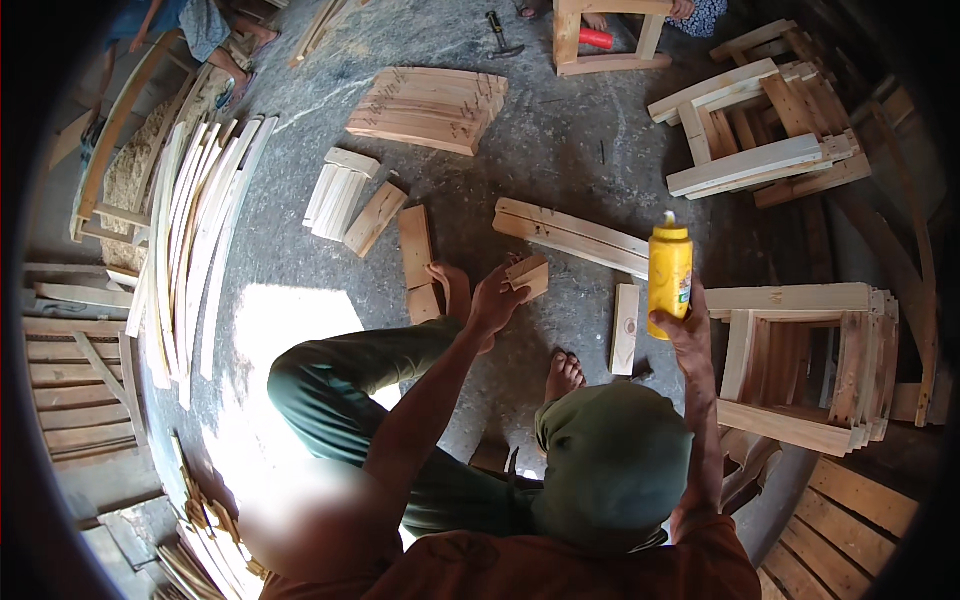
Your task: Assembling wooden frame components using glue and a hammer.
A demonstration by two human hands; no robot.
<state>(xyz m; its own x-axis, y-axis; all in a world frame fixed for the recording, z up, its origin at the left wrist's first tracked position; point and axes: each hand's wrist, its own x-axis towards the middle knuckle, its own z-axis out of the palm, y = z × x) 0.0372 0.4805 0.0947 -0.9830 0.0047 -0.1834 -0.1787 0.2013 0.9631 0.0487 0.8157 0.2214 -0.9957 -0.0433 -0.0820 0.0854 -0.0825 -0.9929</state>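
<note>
My left hand (494,301) is closed on a short wooden block (529,276) above the floor, in front of my bent legs. Upright in my right hand (688,328) is a yellow squeeze bottle (670,265), its pale nozzle pointing up. My fingers wrap round the bottle's lower part. Beside my left foot lies a wooden piece (415,245), with a smaller block (424,303) at its near end. Two long wooden bars (570,236) lie side by side beyond my hands, the bottle covering their right end. A short pale board (625,330) rests left of the bottle.
Stacked wooden frames (800,300) stand at the right, with more frames (765,130) behind. Cut boards (430,105) and short pieces (335,200) lie ahead; long strips (205,240) are at left. A hammer (502,38) lies far off. Another person's hands hold a frame (612,64).
</note>
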